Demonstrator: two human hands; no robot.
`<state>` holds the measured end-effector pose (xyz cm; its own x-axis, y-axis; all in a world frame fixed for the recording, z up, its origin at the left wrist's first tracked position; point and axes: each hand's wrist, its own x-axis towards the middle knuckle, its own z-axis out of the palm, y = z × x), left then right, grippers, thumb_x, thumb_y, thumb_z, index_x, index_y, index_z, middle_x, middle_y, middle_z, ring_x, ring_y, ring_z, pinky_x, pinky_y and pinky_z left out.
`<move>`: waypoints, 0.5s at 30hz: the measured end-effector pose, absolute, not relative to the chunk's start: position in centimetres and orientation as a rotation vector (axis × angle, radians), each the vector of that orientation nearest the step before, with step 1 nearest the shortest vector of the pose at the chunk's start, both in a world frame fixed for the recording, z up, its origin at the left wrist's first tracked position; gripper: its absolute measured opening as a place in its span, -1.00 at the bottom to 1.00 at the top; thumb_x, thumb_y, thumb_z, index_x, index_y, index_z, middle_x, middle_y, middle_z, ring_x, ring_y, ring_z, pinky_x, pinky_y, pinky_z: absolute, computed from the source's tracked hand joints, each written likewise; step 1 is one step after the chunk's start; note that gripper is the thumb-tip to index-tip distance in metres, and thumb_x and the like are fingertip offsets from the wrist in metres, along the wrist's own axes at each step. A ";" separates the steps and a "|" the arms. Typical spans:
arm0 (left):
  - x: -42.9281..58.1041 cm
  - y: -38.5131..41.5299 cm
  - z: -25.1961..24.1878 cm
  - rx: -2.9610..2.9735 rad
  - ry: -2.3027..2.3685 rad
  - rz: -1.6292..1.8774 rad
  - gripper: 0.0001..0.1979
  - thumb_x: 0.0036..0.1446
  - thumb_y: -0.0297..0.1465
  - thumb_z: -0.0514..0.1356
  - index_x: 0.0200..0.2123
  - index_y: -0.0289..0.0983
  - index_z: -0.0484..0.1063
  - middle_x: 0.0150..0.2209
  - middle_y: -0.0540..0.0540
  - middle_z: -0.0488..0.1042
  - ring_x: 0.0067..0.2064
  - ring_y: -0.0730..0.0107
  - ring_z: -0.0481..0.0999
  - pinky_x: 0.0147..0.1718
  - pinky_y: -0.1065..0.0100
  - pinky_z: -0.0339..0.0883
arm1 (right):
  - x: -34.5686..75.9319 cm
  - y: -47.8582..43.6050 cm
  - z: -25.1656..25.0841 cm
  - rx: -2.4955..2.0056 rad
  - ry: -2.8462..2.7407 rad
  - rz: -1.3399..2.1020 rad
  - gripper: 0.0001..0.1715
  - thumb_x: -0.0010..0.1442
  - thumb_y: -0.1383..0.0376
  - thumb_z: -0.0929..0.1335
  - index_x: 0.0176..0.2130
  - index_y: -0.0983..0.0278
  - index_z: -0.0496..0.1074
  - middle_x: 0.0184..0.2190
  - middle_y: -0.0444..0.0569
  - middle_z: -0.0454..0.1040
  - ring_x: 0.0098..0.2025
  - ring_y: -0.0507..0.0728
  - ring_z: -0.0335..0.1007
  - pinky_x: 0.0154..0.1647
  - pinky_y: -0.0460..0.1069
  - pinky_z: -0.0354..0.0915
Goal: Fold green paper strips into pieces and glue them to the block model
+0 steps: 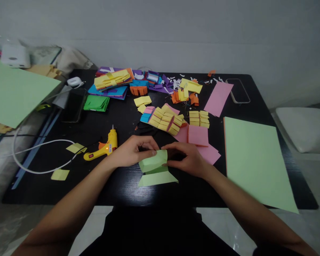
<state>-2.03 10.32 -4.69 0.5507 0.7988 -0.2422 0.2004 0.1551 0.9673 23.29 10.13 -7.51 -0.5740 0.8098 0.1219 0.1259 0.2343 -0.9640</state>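
Note:
Near the front of the black table, both hands hold a folded piece of light green paper [155,167]. My left hand [134,151] pinches its upper left part, thumb on top. From the other side my right hand [188,158] grips the right edge between thumb and fingers. The paper's upper part bends up in a curve, and a creased flap lies toward me. Just beyond the hands lie pink paper pieces [198,135] and a strip of folded yellow paper blocks [165,121]. A yellow glue gun [104,147] rests left of my left hand, its small light glowing.
A large light green sheet [256,160] lies at right, overhanging the front edge. Stacked coloured papers [113,80], green folded paper [96,103], scraps [176,83] and phones [240,91] sit farther back. A white cable [41,172] loops at left. A white stool [305,128] stands right.

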 end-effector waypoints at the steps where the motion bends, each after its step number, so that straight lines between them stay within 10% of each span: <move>1: -2.0 10.4 -4.7 1.378 0.939 0.521 -0.86 0.27 -0.37 0.30 -0.17 -0.33 0.53 -0.31 -0.07 0.65 -0.34 0.46 0.57 -0.37 0.47 0.36 | 23.3 10.1 -7.5 -0.852 -1.878 1.378 -0.52 0.11 0.26 0.63 0.02 0.20 0.60 -0.23 -0.08 0.67 -0.26 0.09 0.64 -0.19 -0.02 0.57; 15: -1.9 10.4 -5.0 1.507 0.951 0.306 -0.70 0.23 -0.18 0.31 -0.27 -0.34 0.61 -0.41 -0.01 0.54 -0.37 0.44 0.44 -0.39 0.45 0.24 | 23.1 9.8 -8.1 -0.787 -1.966 1.350 -0.60 0.23 0.21 0.57 0.06 0.16 0.60 -0.24 -0.07 0.60 -0.26 0.10 0.60 -0.21 0.00 0.53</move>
